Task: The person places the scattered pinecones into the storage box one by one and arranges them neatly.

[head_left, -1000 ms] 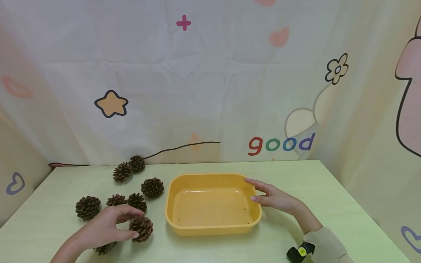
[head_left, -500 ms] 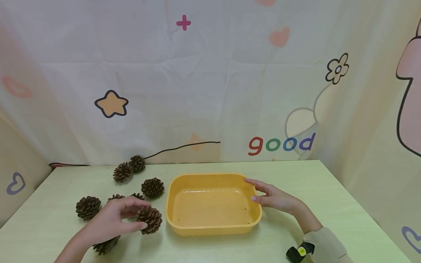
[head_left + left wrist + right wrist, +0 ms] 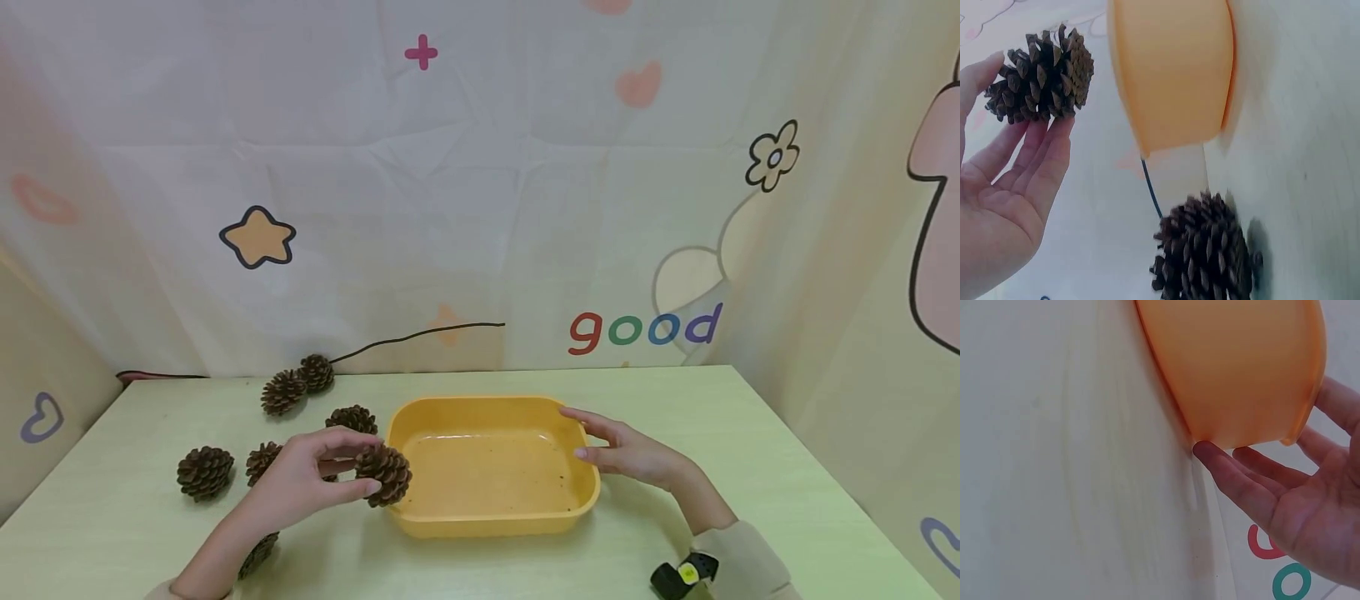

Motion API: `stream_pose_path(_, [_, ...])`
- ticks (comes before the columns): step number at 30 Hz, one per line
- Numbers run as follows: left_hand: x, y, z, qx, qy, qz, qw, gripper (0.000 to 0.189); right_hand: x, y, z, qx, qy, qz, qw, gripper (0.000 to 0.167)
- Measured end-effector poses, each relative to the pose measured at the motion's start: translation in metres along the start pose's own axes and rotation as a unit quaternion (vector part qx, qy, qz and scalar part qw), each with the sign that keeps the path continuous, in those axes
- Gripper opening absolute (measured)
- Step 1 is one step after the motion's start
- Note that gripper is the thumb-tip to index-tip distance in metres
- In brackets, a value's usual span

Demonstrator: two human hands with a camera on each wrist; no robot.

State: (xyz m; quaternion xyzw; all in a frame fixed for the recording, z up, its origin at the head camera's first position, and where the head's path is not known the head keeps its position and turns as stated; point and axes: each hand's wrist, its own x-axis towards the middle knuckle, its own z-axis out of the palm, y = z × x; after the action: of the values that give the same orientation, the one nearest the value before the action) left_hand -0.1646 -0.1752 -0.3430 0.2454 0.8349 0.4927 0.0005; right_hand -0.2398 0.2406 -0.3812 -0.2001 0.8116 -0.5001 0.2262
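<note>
A brown pine cone (image 3: 388, 477) is pinched between the thumb and fingers of my left hand (image 3: 300, 477). It is held up at the left end of a yellow plastic tub (image 3: 487, 527), overlapping its rim in the head view. In the left wrist view the held pine cone (image 3: 1044, 75) appears clear of the table. My right hand (image 3: 633, 452) holds the tub's right end, its thumb and a finger over the rim. The right wrist view has other fingers (image 3: 1241, 490) against the tub's outer wall (image 3: 1241, 369).
Several pine cones lie on the table's left side, among them one at far left (image 3: 205, 472) and a pair (image 3: 283, 392) by the back edge. My left arm partly hides a near one (image 3: 258, 554). A printed curtain (image 3: 465, 208) hangs behind the table.
My left hand has carried the pine cone right and upward, from the table's left side to the tub's left rim. My right hand and the tub have stayed in place.
</note>
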Motion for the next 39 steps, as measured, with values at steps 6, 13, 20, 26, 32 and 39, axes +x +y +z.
stream_pose_path(6, [0.012, 0.0, 0.014, -0.013, 0.01, 0.003, 0.9999, 0.045, 0.001, 0.0, 0.0, 0.008, 0.001, 0.003, 1.0, 0.062])
stream_pose_path(13, [0.024, 0.0, 0.03, -0.026, 0.011, 0.003, 0.9996, 0.045, 0.002, 0.002, 0.001, 0.018, 0.006, 0.009, 0.9998, 0.062])
stream_pose_path(20, [0.035, 0.011, 0.046, -0.051, 0.01, 0.0, 0.9987, 0.045, 0.001, 0.003, 0.001, 0.019, 0.006, 0.003, 0.9998, 0.062])
stream_pose_path(26, [0.045, 0.012, 0.06, -0.051, 0.013, 0.001, 0.9986, 0.042, 0.001, 0.001, 0.0, 0.023, 0.002, -0.002, 0.9997, 0.062])
stream_pose_path(32, [0.054, 0.013, 0.072, -0.048, 0.012, 0.013, 0.9987, 0.041, -0.001, -0.001, 0.001, 0.027, 0.0, -0.006, 0.9996, 0.062])
stream_pose_path(39, [0.063, 0.014, 0.088, -0.053, -0.005, 0.012, 0.9985, 0.041, 0.001, 0.001, 0.001, 0.038, -0.001, -0.001, 0.9993, 0.063])
